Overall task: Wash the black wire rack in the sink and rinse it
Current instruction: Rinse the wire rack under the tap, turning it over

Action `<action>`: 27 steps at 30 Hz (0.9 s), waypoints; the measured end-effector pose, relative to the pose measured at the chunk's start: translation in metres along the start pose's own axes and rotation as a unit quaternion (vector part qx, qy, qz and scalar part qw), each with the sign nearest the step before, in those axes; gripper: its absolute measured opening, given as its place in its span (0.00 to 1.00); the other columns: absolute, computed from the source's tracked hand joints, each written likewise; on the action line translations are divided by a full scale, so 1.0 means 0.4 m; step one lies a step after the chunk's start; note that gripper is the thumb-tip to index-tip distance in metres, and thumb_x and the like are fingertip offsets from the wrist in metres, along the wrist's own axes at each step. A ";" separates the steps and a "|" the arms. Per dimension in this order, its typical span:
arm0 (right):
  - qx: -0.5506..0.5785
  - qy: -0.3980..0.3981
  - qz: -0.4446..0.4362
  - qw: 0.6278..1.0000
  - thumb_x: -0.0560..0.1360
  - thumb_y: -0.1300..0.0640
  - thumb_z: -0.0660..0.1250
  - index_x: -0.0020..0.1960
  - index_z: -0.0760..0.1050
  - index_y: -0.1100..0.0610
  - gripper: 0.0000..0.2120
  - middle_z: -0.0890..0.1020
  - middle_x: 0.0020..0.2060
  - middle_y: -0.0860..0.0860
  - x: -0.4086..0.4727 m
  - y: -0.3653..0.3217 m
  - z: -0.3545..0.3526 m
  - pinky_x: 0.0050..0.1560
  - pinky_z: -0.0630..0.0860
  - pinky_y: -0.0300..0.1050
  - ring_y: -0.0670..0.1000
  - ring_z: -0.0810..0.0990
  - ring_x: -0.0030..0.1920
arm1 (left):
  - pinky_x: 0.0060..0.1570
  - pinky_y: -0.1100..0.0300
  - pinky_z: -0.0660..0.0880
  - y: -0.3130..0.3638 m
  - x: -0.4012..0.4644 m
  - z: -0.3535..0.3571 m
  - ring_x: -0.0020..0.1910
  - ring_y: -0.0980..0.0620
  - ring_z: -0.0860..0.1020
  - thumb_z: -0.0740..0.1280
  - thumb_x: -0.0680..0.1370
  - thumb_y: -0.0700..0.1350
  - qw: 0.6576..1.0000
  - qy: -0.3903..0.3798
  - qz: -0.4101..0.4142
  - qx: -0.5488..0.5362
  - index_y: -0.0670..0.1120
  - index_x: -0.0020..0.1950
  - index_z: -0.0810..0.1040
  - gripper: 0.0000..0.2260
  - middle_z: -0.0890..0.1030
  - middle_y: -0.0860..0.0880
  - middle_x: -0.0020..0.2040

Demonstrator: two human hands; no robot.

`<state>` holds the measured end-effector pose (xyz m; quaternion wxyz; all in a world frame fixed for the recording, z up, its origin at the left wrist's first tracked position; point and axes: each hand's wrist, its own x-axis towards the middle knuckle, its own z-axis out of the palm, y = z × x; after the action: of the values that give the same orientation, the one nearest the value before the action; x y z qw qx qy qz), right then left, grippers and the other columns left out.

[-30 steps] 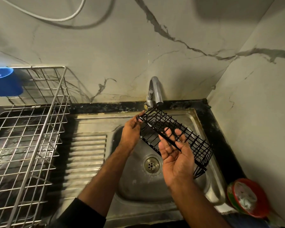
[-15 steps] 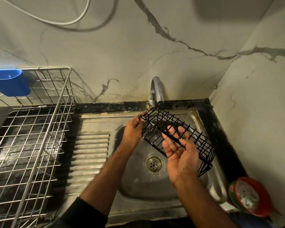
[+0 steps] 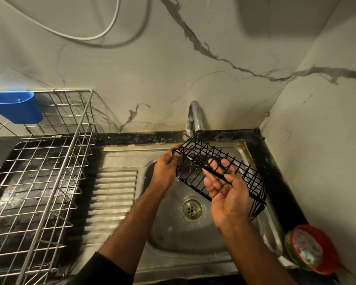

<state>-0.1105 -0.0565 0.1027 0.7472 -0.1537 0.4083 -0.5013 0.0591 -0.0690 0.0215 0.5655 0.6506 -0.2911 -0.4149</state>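
The black wire rack [image 3: 249,177] hangs tilted over the steel sink [image 3: 173,241], its far left end just under the tap [image 3: 195,118]. A thin stream of water runs from the spout through the rack's wires. My left hand [image 3: 164,169] pinches the rack's left end near its mounting tabs. My right hand [image 3: 224,190] lies palm up against the rack's near side, fingers spread and straight, rubbing the wires. The drain [image 3: 191,208] shows below between my wrists.
A large steel wire dish rack [image 3: 39,182] with a blue plastic cup holder [image 3: 17,105] stands on the left counter. The ribbed drainboard [image 3: 113,194] lies between it and the basin. A red round tub [image 3: 310,251] sits at the right front corner. Marble walls close the back and right.
The rack and both hands have hardly shifted relative to the sink; my right fingers have slid slightly along the wires. The view has drifted a little to the left.
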 end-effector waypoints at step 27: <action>-0.088 -0.007 0.003 0.996 0.80 0.62 0.52 0.59 0.79 0.56 0.18 0.86 0.52 0.56 0.083 -0.039 0.002 0.42 0.80 0.45 0.58 0.86 0.51 | 0.45 0.74 0.76 0.072 -0.020 -0.022 0.47 0.71 0.80 0.61 0.85 0.40 0.996 0.009 0.013 0.088 0.50 0.71 0.76 0.16 0.84 0.54 0.55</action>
<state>-0.1142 -0.0925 0.0980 0.7351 -0.2211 0.4457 -0.4606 0.0656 -0.0634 0.0515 0.5142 0.6977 -0.3297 -0.3743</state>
